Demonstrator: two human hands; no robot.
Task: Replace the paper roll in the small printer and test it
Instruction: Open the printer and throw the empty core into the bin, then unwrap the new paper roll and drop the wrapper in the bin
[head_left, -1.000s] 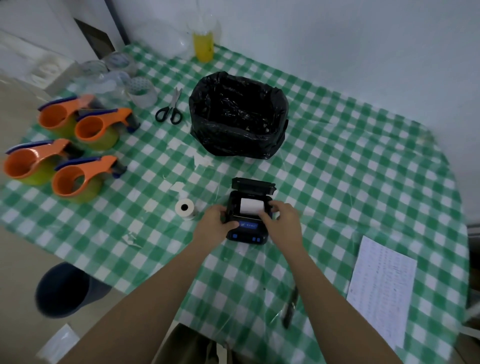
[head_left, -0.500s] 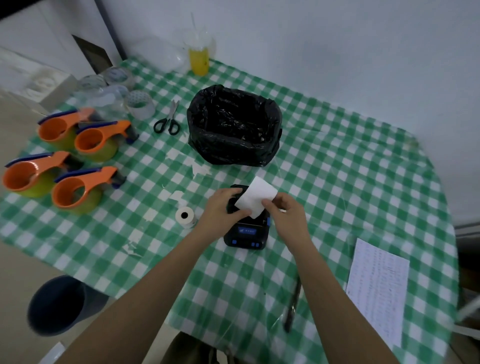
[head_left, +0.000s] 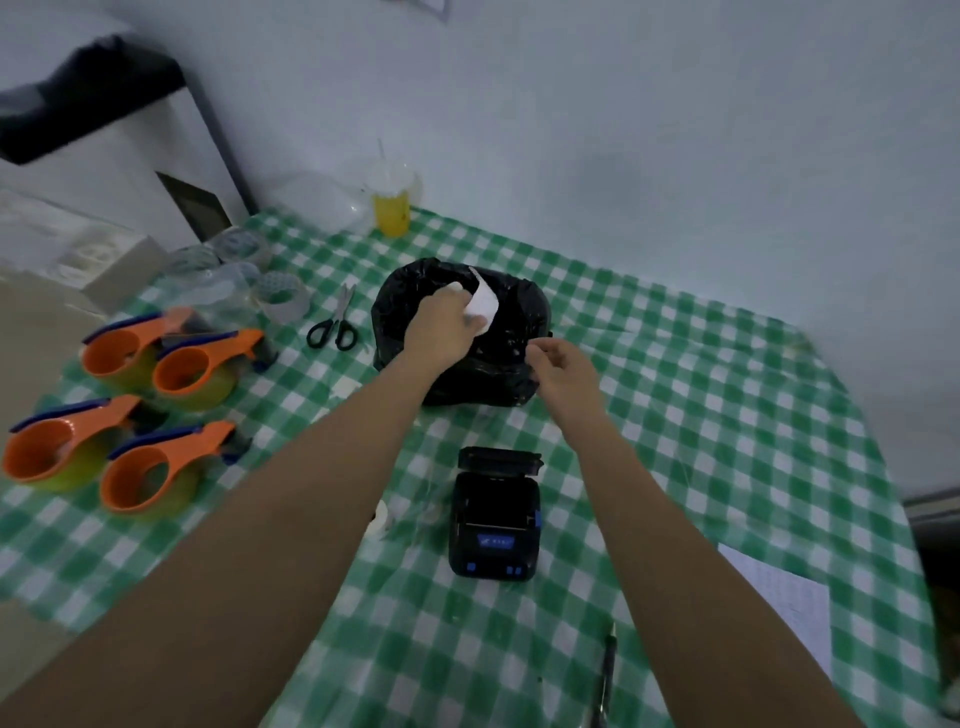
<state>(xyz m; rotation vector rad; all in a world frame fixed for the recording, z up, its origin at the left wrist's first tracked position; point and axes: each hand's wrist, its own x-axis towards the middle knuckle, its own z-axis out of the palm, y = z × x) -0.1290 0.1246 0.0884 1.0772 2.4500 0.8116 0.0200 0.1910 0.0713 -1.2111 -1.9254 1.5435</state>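
Observation:
The small black printer (head_left: 496, 519) lies on the green checked table with its lid (head_left: 500, 459) flipped open and the paper bay dark. My left hand (head_left: 441, 325) holds a white paper roll (head_left: 480, 306) with a loose curling tail over the black bag-lined bin (head_left: 462, 374). My right hand (head_left: 563, 366) hovers at the bin's right rim, fingers loosely curled, holding nothing I can see. A second white paper roll (head_left: 378, 517) lies left of the printer, partly hidden by my left forearm.
Several orange tape dispensers (head_left: 150, 467) sit at the left. Scissors (head_left: 335, 322) and clear tape rolls (head_left: 283, 301) lie behind them, a yellow drink cup (head_left: 392, 205) near the wall. A printed sheet (head_left: 779, 597) and a pen (head_left: 605, 675) lie at the front right.
Both hands left the printer and moved up to the bin. My left hand carried the paper roll out of the printer, whose bay now shows dark. The camera tilted up.

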